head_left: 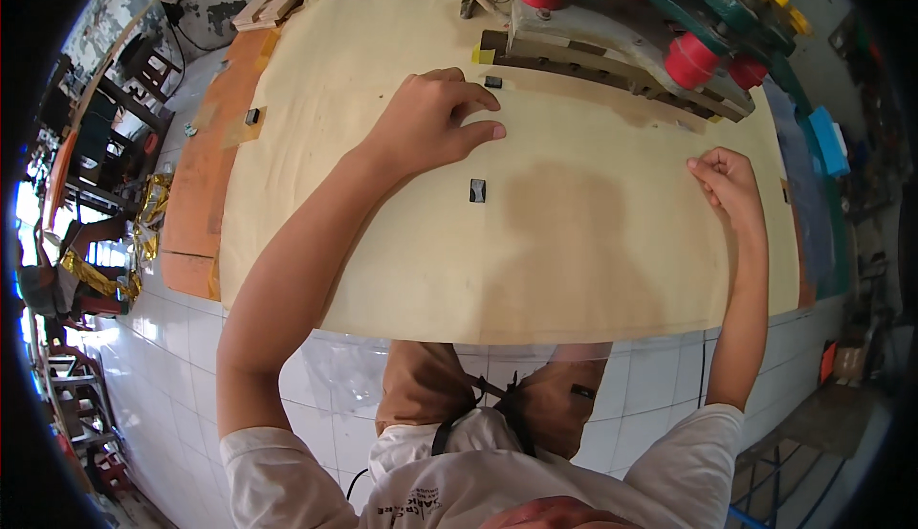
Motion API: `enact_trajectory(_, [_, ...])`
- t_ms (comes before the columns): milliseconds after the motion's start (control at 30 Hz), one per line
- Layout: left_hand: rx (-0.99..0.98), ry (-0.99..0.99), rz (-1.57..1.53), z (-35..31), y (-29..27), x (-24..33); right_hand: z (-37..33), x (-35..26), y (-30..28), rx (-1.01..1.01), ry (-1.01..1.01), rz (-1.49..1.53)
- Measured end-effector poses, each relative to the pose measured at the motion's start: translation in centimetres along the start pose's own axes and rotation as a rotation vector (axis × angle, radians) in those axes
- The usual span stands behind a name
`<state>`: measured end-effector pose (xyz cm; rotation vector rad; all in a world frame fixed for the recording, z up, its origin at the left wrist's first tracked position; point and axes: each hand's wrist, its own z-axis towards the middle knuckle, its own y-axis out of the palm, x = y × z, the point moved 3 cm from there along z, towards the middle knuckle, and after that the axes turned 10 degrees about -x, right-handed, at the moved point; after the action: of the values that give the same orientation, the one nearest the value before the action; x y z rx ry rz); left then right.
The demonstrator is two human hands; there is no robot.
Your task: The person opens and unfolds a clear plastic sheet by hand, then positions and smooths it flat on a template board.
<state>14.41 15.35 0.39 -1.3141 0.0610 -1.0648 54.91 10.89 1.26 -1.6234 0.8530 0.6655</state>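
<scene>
A large pale-yellow sheet (402,261) covers most of the table in front of me. Over its far left half reaches my left hand (432,120), thumb and index finger apart with nothing between them. Just beyond those fingertips lies a small black block (492,82). A second small block, dark with a grey patch (477,190), rests on the sheet nearer to me. My right hand (731,185) is above the sheet's right side, its thumb and fingers closed in a pinch; anything held there is hidden.
A green machine with red knobs (692,60) and a long metal bar (612,75) stands at the far right. Wood pieces (268,9) lie at the back left. Another small dark block (252,117) sits at the left edge. A blue box (828,141) is at the right.
</scene>
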Motion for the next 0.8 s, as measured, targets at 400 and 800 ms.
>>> enact_trajectory(400, [-0.002, 0.006, 0.082, -0.3, -0.4, 0.5, 0.2, 0.7, 0.0, 0.022, -0.058, 0.014])
enact_trajectory(800, [-0.025, -0.003, 0.233, -0.5, -0.6, 1.3, 0.4, 0.7, -0.1, 0.027, -0.058, 0.035])
